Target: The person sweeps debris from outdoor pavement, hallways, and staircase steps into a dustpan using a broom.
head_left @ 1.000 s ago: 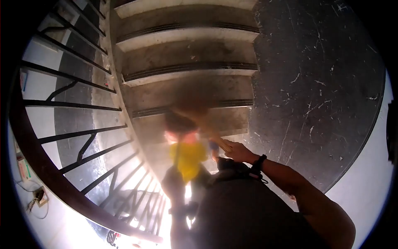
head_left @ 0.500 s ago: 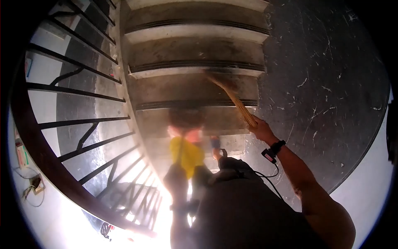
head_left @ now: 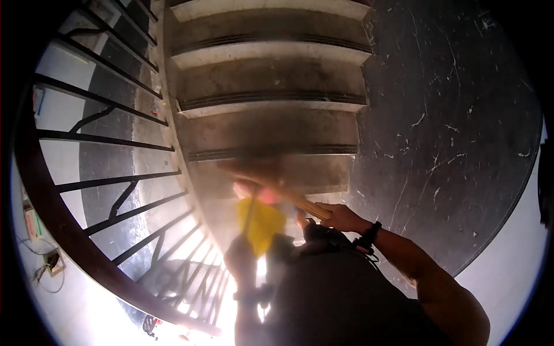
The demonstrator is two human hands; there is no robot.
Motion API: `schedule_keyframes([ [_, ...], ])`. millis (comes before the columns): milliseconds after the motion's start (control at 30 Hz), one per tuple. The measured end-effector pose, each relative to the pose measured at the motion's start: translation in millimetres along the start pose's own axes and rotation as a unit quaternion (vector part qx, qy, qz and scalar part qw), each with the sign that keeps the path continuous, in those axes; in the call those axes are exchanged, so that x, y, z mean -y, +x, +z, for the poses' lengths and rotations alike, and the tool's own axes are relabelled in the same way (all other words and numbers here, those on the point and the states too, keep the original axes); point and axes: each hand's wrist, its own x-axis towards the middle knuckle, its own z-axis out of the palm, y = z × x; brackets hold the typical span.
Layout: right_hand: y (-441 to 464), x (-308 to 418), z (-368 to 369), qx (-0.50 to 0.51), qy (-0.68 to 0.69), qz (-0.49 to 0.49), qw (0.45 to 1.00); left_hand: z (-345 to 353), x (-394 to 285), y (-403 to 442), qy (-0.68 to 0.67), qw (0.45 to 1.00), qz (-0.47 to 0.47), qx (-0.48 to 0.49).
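My right hand (head_left: 341, 218) is closed round the handle end of a straw hand broom (head_left: 297, 200). The broom slants up and left, and its blurred head lies just above a yellow thing with a pinkish-red upper edge (head_left: 261, 222), which looks like a dustpan. A thin grey handle runs down from that thing to my left hand (head_left: 241, 251), whose fingers are dark and hazy but appear wrapped round it. Beneath both tools are the concrete stairs (head_left: 271, 130).
A curved railing (head_left: 69, 236) with black bars (head_left: 121, 181) borders the stairs on the left. On the right is a dark scratched wall surface (head_left: 438, 115). Cables hang by a wall socket (head_left: 55, 262) at the lower left. Part of a foot (head_left: 300, 218) shows near the broom handle.
Since half a second ago, my right hand has moved down and left, swinging the broom head down towards the yellow thing. My left hand has hardly moved.
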Motion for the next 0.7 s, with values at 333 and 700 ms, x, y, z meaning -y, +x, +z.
schedule_keyframes([
  [333,-41.2,2.8,-63.0,-0.131,0.009,0.066,0.989,-42.3,-10.0,-21.5,-0.063,0.997,0.005,-0.038],
  [700,64.1,17.6,-61.5,-0.079,-0.123,-0.007,0.989,-64.3,23.4,-14.7,-0.027,0.995,-0.063,-0.065],
])
